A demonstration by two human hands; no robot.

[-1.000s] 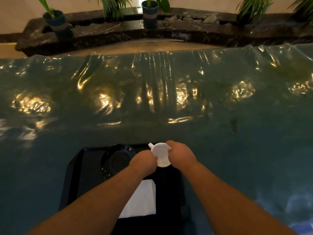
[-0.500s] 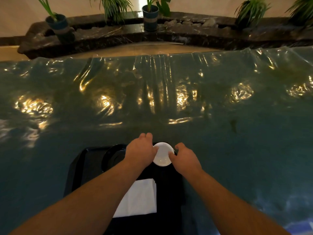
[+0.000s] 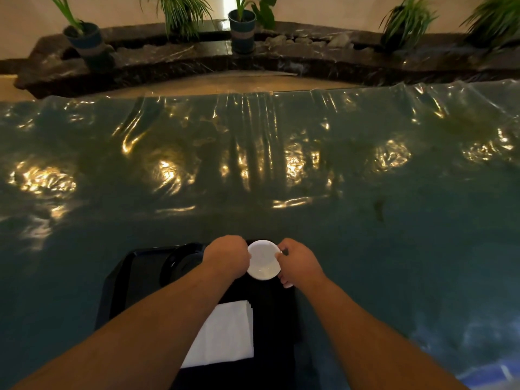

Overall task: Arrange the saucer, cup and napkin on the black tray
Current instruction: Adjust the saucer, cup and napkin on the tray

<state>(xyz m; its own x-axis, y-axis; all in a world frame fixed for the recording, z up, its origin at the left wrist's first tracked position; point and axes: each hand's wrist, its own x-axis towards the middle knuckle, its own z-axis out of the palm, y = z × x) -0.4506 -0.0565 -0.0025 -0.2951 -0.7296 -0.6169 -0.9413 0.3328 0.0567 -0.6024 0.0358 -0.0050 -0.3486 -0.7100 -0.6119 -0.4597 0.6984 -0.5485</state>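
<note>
A black tray lies on the table's near edge. At its far right corner stands a white cup, seen from above, its handle hidden. My left hand is curled against the cup's left side. My right hand pinches its right rim. A dark saucer rests on the tray's far left, partly behind my left wrist. A folded white napkin lies on the tray's near middle, its left edge covered by my left forearm.
The table is covered with a shiny, wrinkled teal plastic sheet. Beyond its far edge runs a dark stone ledge with several potted plants.
The cup has turned on the spot: its handle, seen at the upper left a second ago, is now out of sight. My left fingers have curled in against the cup.
</note>
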